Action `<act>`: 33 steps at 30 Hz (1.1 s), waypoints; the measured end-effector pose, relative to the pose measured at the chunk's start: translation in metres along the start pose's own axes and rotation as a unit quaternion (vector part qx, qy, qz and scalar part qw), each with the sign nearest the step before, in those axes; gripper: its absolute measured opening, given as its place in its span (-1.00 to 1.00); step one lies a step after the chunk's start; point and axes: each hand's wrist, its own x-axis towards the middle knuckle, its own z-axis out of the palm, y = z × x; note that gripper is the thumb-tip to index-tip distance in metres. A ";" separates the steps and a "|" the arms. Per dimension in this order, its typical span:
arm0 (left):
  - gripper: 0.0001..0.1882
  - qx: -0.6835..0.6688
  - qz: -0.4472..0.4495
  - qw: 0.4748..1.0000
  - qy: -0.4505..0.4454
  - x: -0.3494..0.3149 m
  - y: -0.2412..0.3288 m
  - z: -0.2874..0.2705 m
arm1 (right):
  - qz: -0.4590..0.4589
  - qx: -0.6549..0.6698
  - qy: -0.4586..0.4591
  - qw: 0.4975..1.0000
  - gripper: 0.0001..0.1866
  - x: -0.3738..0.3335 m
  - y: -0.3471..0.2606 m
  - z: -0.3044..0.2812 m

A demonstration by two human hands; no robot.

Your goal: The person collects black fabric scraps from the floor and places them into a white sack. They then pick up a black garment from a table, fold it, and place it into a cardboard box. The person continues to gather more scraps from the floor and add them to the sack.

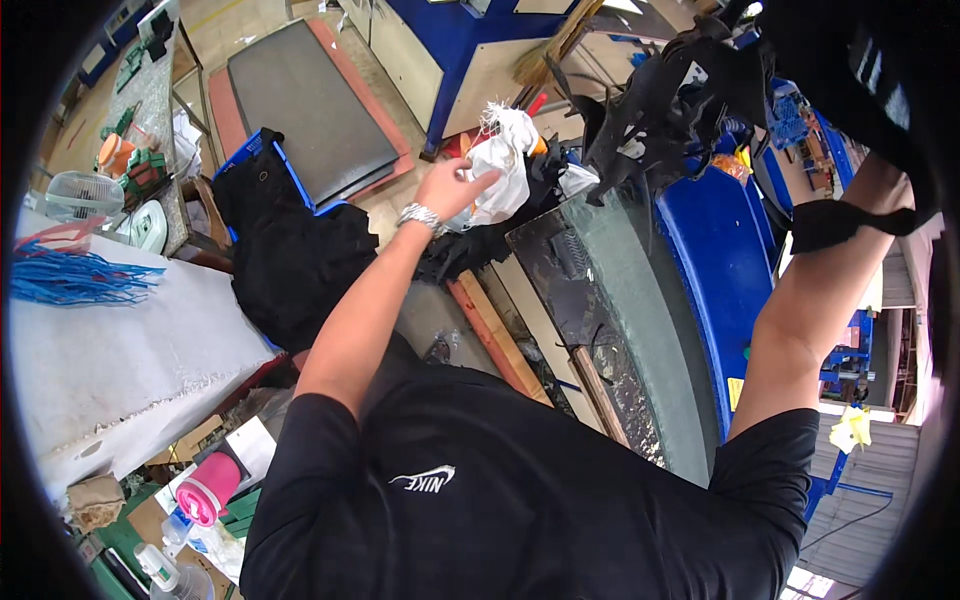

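Observation:
My left hand (455,192) is open beside a white plastic sack (503,175) with a frayed, bunched top. Its thumb and fingers are apart, and a metal-banded watch is on the wrist. I cannot tell whether the fingertips touch the sack. My right forearm (815,290) is raised at the right, its hand hidden behind a mass of black sheet scraps (655,120) hanging in the air from there. The scraps are ragged, with holes and loose strips, and one strip (850,226) crosses the forearm.
A blue crate (300,180) heaped with black cloth (270,230) stands at the left, near a flat dark slab (310,95). Wooden beams (500,335) and a grey-green belt (630,310) run below the hands. A blue machine panel (720,290) rises on the right; blue strips (75,275) lie far left.

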 end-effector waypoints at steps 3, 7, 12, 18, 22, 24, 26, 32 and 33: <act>-0.10 0.076 -0.003 0.997 0.032 0.023 0.035 0.026 | 0.010 -0.023 0.025 0.999 -0.55 -0.008 0.012 -0.020; -0.29 0.089 -0.005 0.996 0.013 0.069 0.031 0.057 | 0.036 -0.037 0.068 0.996 -0.56 -0.034 0.038 -0.037; -0.51 -0.010 0.014 0.997 0.075 0.124 -0.017 0.066 | 0.064 -0.057 0.125 0.988 -0.56 -0.068 0.063 -0.047; -0.56 -0.089 -0.021 0.994 0.059 0.155 -0.037 0.042 | 0.106 -0.082 0.194 0.972 -0.57 -0.125 0.090 -0.056; -0.55 -0.142 -0.074 0.985 0.064 0.175 -0.055 0.032 | 0.135 -0.080 0.222 0.962 -0.58 -0.155 0.117 -0.054; -0.56 -0.211 -0.076 0.971 0.080 0.178 -0.057 0.031 | 0.151 -0.081 0.233 0.957 -0.58 -0.168 0.131 -0.053; -0.57 -0.257 -0.099 0.959 0.068 0.180 -0.052 0.030 | 0.167 -0.076 0.245 0.952 -0.58 -0.179 0.146 -0.056; -0.53 -0.298 -0.079 0.951 0.023 0.175 -0.045 0.026 | 0.217 -0.029 0.258 0.941 -0.59 -0.212 0.226 -0.061; -0.52 -0.310 -0.072 0.948 0.008 0.169 -0.038 0.023 | 0.227 -0.020 0.263 0.938 -0.59 -0.221 0.243 -0.060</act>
